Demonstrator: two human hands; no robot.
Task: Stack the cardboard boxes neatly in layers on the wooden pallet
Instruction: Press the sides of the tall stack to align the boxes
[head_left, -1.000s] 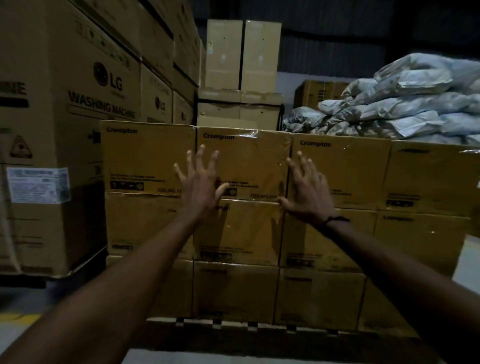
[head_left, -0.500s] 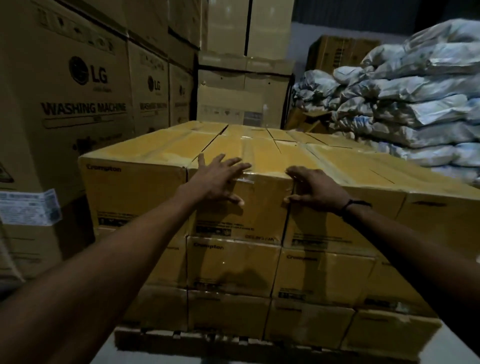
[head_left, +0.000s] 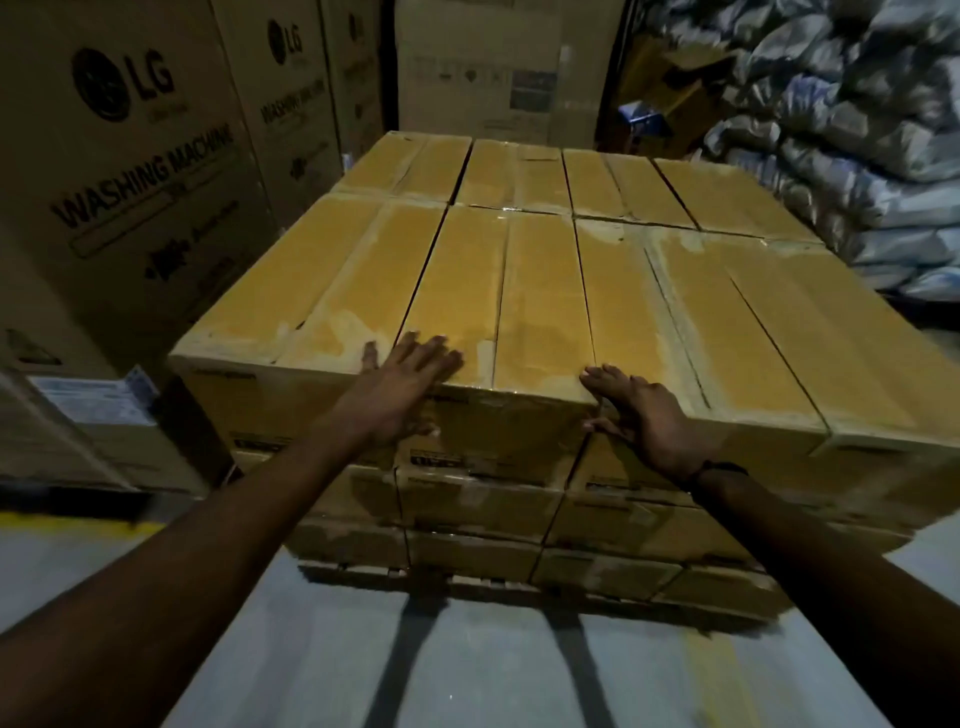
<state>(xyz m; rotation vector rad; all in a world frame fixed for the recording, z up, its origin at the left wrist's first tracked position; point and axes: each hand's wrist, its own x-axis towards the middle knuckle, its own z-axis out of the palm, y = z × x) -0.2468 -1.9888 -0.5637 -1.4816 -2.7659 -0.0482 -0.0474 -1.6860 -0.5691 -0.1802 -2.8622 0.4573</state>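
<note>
I am pressing my left hand (head_left: 402, 387) and right hand (head_left: 644, 415), fingers straight, flat on the near top box (head_left: 498, 332) of the palletised stack.

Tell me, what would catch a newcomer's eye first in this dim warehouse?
Probably the block of long yellow-brown cardboard boxes stacked in layers at centre, with the left hand and right hand laid flat on its near top edge. Tall brown LG washing machine cartons stand left; grey plastic sacks pile up at right.
</note>
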